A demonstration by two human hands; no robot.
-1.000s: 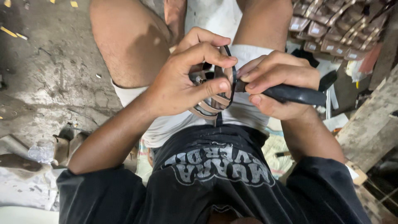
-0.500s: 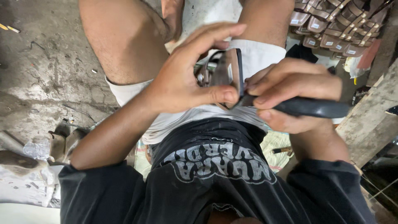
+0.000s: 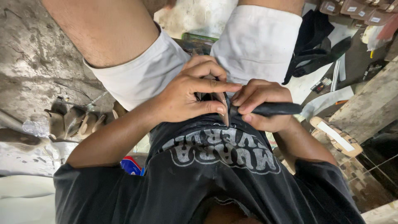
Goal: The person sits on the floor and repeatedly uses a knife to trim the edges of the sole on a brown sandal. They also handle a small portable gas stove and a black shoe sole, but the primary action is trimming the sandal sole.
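I sit with my knees apart, in white shorts and a black printed shirt. My left hand [image 3: 195, 93] is closed around a small dark strap-like piece [image 3: 225, 112] held against my lap, most of it hidden by my fingers. My right hand [image 3: 259, 103] grips a black-handled tool [image 3: 277, 109], its handle pointing right and its tip meeting the piece between my two hands. Both hands touch each other at the thumbs.
Rough concrete floor [image 3: 37, 54] lies to the left, with several tan shoe-shaped forms [image 3: 74, 120] beside my left arm. Black straps [image 3: 315, 54] and a sandal sole [image 3: 336, 135] lie on the right near a wooden plank [image 3: 369, 108]. Stacked small parts [image 3: 356, 10] fill the top right.
My hands have come down and closer to my belly. The strap piece, earlier held up and clearly visible, is now mostly covered by my left fingers. The view has tilted downward.
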